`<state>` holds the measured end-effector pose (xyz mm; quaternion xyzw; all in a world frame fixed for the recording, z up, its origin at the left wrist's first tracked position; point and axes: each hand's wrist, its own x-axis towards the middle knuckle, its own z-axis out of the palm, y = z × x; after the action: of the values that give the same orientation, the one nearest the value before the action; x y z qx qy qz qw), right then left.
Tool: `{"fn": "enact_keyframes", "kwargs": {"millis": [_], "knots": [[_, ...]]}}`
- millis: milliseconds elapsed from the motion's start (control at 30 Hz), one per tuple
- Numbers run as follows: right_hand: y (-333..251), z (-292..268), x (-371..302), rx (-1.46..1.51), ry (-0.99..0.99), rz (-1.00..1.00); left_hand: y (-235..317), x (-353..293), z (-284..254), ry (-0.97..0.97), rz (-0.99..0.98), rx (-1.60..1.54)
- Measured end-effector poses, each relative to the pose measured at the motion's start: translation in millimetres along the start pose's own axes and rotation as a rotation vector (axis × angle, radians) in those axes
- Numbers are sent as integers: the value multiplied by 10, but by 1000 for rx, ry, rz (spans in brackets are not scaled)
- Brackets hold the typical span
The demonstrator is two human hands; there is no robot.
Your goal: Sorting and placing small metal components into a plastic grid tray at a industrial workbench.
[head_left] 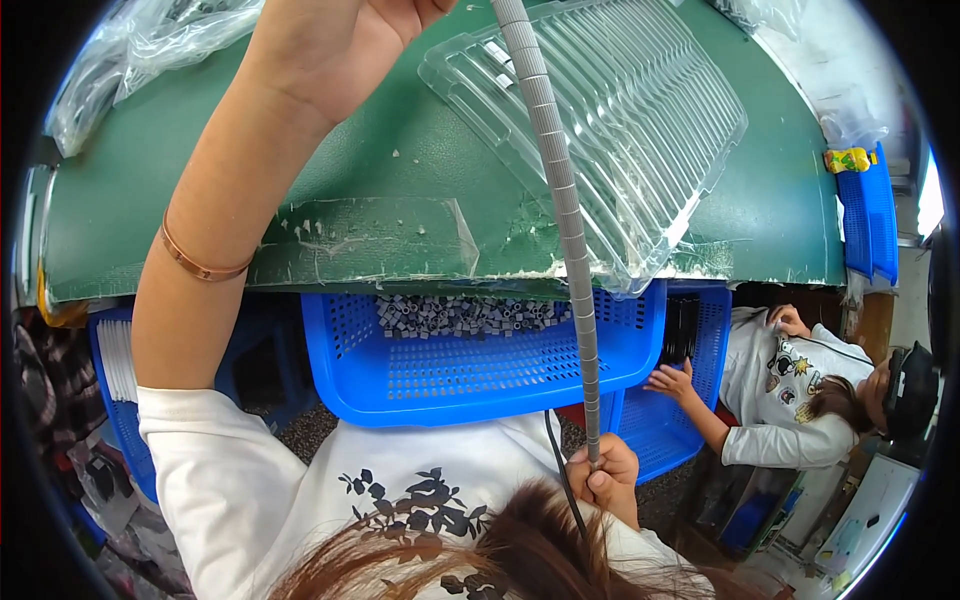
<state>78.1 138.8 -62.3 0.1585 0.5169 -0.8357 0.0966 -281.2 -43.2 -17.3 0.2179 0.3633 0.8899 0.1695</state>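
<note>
A long column of short grey tube pieces, lined up end to end, runs from the top edge down toward my body. My right hand is closed round its lower end, thumb and fingers pinched together. My left hand is raised over the table at the top, left of the column; its fingers are mostly cut off by the edge, so their grip is hidden. Below the table edge, a blue basket holds many loose small grey pieces. The column passes in front of this basket.
A clear ridged plastic tray lies on the green tabletop, behind the column. Clear plastic bags sit far left. Another person at right reaches toward a second blue basket. Another blue basket stands left.
</note>
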Motion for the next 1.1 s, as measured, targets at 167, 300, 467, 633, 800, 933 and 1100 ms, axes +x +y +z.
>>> {"fn": "enact_keyframes", "kwargs": {"millis": [167, 300, 467, 633, 800, 933, 1100], "knots": [[15, 3, -1, 107, 44, 9, 12, -4, -21, 12, -10, -10], [26, -19, 7, 133, 48, 17, 23, -3, 2, 24, -20, -20], [39, -59, 0, 103, 66, 38, 67, -20, -46, 36, -32, -33], [43, -87, -17, 42, 42, 9, 44, 4, -24, 48, -51, -46], [36, -68, 15, 11, 36, 7, 85, 7, -25, 57, -68, -59], [52, -88, 9, 3, 13, -2, 79, 3, -18, 61, -77, -65], [49, -62, 4, 27, -24, -4, 62, 17, -5, 109, -54, -66]]}}
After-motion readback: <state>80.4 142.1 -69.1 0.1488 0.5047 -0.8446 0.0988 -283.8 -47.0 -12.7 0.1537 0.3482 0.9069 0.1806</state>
